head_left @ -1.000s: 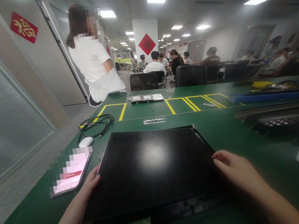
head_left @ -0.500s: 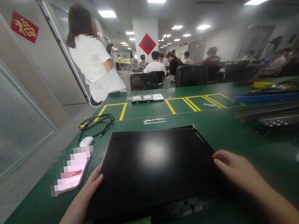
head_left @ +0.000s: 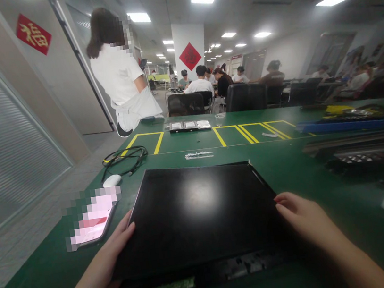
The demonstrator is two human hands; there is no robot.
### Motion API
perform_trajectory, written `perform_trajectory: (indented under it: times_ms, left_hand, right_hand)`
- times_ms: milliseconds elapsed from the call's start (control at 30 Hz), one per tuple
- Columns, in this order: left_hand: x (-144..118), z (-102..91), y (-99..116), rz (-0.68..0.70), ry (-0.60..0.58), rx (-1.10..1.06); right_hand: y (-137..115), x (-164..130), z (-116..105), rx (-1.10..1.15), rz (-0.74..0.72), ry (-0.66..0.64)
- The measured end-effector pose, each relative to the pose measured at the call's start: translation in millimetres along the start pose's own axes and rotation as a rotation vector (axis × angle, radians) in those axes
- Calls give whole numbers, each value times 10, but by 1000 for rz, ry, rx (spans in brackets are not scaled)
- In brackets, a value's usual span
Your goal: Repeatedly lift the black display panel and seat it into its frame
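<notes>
Panel point(head_left: 202, 214) seemingly unmoved between fingers point(head_left: 127, 228)

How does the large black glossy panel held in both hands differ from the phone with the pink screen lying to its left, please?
The large black glossy panel is far bigger than the phone with the pink screen. The panel's face is dark and only reflects a ceiling light; the phone's screen is lit. The left hand and right hand grip the panel's side edges, while the phone lies untouched. Both are flat rectangles lying on the green table.
</notes>
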State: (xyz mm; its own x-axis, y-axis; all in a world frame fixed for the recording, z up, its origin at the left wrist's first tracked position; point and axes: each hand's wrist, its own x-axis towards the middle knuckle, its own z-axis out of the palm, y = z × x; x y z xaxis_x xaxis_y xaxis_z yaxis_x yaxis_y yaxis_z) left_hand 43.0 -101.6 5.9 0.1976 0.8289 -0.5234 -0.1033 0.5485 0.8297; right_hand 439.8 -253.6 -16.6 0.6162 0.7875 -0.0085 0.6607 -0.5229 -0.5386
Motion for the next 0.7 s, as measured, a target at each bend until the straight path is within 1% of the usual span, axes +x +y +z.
perform_trajectory:
  times_ms: [200,333,600,700]
  left_hand:
    - [-55,57,22,1,-1,61]
    - [-73,71,23,-3,-22,57]
    - [-72,69,27,5,-52,17]
    - [-69,83,38,-4,-38,28]
  right_hand:
    - [38,8,8,29,-34,26]
    - [63,19,17,66,-23,49]
    - [1,-8,-14,81,4,35]
    - [-4,-8,-16,90,20,17]
